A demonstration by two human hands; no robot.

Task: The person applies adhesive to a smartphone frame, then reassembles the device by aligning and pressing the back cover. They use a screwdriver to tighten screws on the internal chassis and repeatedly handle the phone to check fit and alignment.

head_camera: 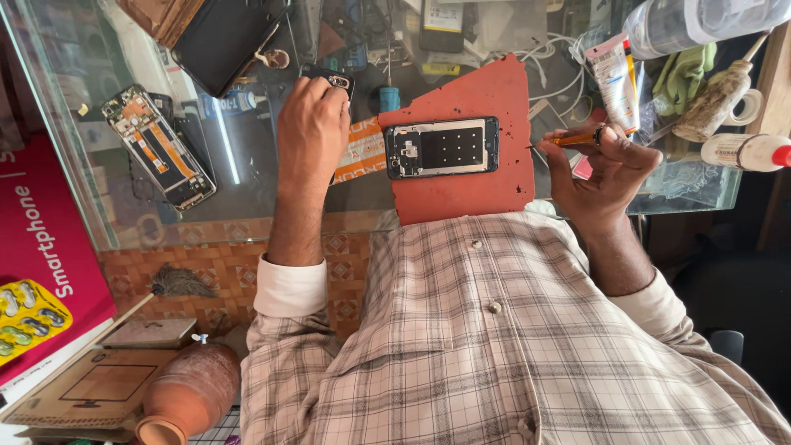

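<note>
An opened phone frame (443, 147) lies flat on a red-brown mat (465, 185) on the glass counter (239, 177). My left hand (311, 132) reaches past the mat's left side and grips a small black part with a camera opening (334, 81). To the right of the mat, my right hand (606, 165) holds an orange-handled screwdriver (573, 139), its thin tip pointing left toward the phone frame without touching it.
A second opened phone (158, 147) lies at the counter's left. A black tablet (224, 37), cables, a tube (616, 76), a brush, a clear bottle (700, 21) and a glue bottle (746, 152) crowd the back and right. Below left stand a clay pot (191, 394) and cardboard boxes.
</note>
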